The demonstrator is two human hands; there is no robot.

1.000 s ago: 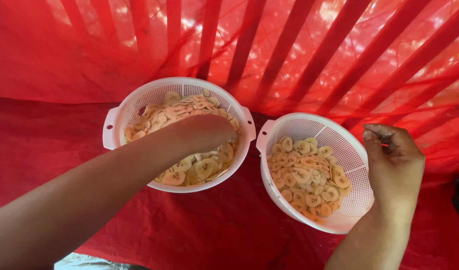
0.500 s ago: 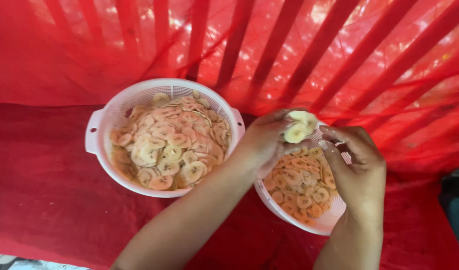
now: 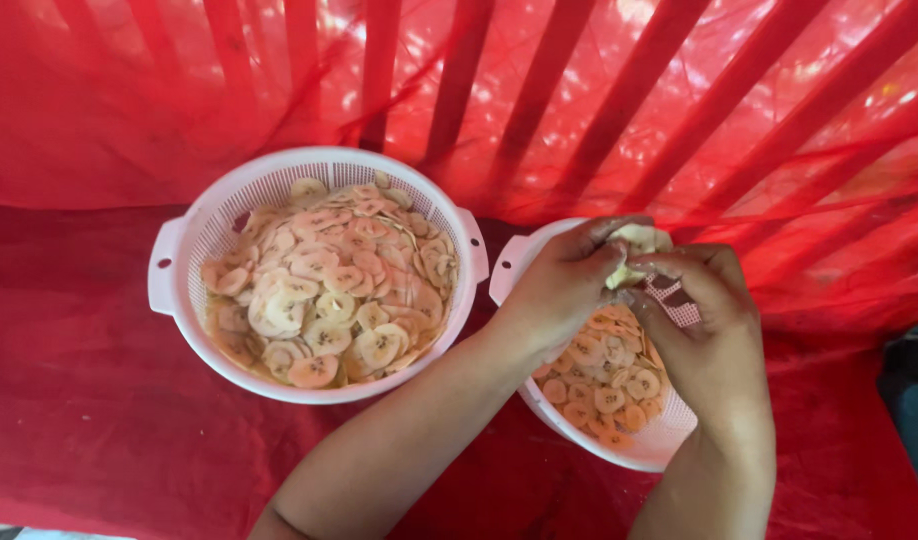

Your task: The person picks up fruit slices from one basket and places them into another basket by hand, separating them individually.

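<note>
Red cloth (image 3: 89, 430) over the work surface, red netting (image 3: 579, 100) with darker red bars behind, sunlight spotting through. Far left: big white strainer basket (image 3: 179, 262) with side handles, heaped with pale round fruit slices (image 3: 329, 290), flat and overlapping, some with dark seed dots at the centre. Just right of it, nearly touching at the handles: smaller white strainer basket (image 3: 639, 455), partly filled with more orange-looking slices (image 3: 604, 385). Over that smaller basket's far rim: left hand (image 3: 564, 290) curled closed around a clump of pale slices (image 3: 634, 250), right hand (image 3: 714, 340) closed onto the same clump from the other side, fingertips of both meeting on it. Clump looks stuck together and wet; judged step is peeling slices apart over the basket. To do that well: keep the clump low and centred above the basket so loose pieces drop inside, not on the cloth; slide slices sideways off each other rather than bending, thin ones likely snap; light pinch only, probably slippery. No packages, labels or signs anywhere in view. Far right edge: dark bluish object (image 3: 914, 410), cut off, kind not clear.
</note>
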